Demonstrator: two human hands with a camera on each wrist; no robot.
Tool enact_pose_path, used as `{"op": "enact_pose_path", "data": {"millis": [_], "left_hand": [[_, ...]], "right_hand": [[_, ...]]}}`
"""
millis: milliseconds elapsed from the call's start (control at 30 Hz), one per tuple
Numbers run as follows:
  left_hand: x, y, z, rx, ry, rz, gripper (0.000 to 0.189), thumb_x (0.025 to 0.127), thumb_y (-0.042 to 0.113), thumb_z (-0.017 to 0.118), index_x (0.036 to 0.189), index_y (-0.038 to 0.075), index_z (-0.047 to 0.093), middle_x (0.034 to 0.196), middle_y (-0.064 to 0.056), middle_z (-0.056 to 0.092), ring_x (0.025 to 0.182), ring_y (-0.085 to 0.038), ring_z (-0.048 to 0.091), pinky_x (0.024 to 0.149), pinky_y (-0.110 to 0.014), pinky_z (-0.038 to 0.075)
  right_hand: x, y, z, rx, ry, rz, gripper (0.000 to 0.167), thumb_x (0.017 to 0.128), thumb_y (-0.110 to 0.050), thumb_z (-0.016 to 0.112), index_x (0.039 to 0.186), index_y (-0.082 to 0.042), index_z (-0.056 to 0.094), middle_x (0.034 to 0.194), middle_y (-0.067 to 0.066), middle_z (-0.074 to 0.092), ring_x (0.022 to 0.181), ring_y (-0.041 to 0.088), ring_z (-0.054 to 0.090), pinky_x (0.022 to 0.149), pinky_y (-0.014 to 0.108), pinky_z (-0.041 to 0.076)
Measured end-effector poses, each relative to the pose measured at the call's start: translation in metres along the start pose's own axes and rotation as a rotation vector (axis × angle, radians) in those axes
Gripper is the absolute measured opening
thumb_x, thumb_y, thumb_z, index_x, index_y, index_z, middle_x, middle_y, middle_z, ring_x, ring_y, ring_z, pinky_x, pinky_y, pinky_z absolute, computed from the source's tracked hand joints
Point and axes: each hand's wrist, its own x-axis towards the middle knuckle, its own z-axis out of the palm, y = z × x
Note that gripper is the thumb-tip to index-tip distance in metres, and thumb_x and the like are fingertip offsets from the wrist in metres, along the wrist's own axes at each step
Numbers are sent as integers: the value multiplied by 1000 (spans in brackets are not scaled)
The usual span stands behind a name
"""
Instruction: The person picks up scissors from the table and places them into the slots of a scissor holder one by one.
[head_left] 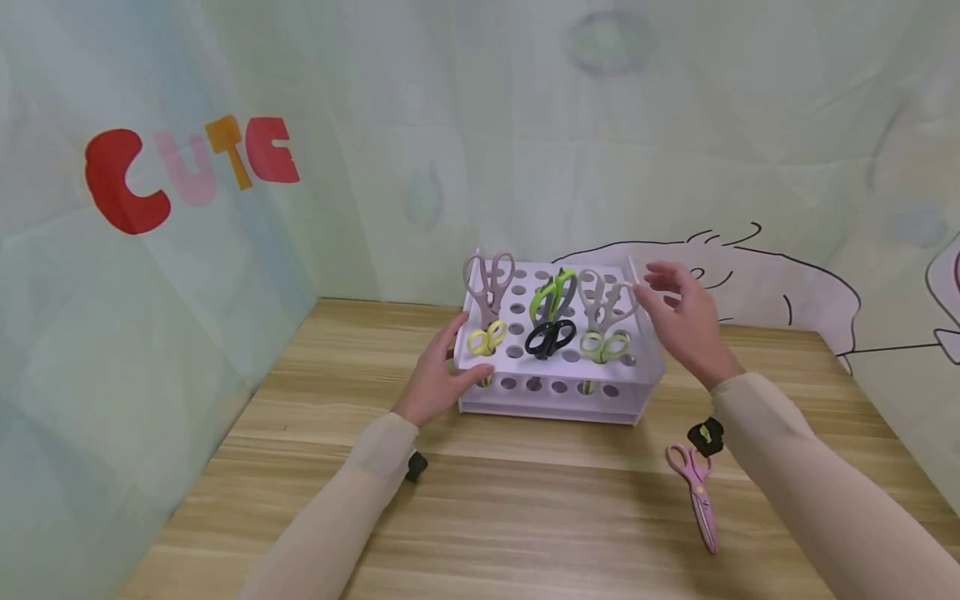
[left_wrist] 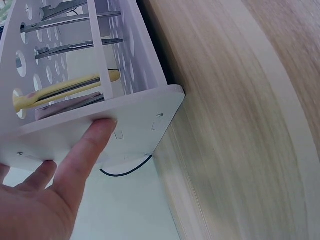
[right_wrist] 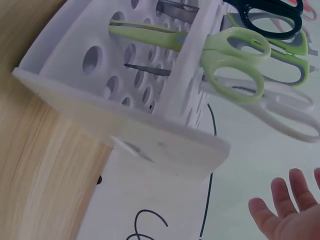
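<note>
A white rack (head_left: 551, 412) with round holes holds several pairs of scissors upright, handles on top. In it stand mauve scissors (head_left: 489, 287), yellow scissors (head_left: 487, 338), green-and-grey scissors (head_left: 553, 296), black scissors (head_left: 550, 337), pale grey scissors (head_left: 600, 300) and light green scissors (right_wrist: 240, 60). My left hand (head_left: 438, 375) touches the rack's left side panel (left_wrist: 140, 117) with extended fingers, thumb toward the front. Beside the rack's upper right end, my right hand (head_left: 682, 321) hovers with relaxed, spread fingers, holding nothing; the right wrist view shows it apart from the panel.
Pink scissors (head_left: 697, 496) lie on the wooden table (head_left: 525, 517) at the front right, near my right forearm. Behind the rack hangs a printed cloth backdrop (head_left: 420, 125), which also runs along the left side.
</note>
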Motion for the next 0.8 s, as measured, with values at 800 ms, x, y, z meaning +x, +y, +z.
{"op": "enact_pose_path", "data": {"millis": [800], "left_hand": [[2,-1,1,21,-6,-55,89,86,36,78,157,32,25,160,-7,27,133,-33,43,106,-49,40]], "right_hand": [[-34,51,-51,-172,130,269,64,96,-17,53,151,5,29,144,31,41,127,46,43,97,58,42]]}}
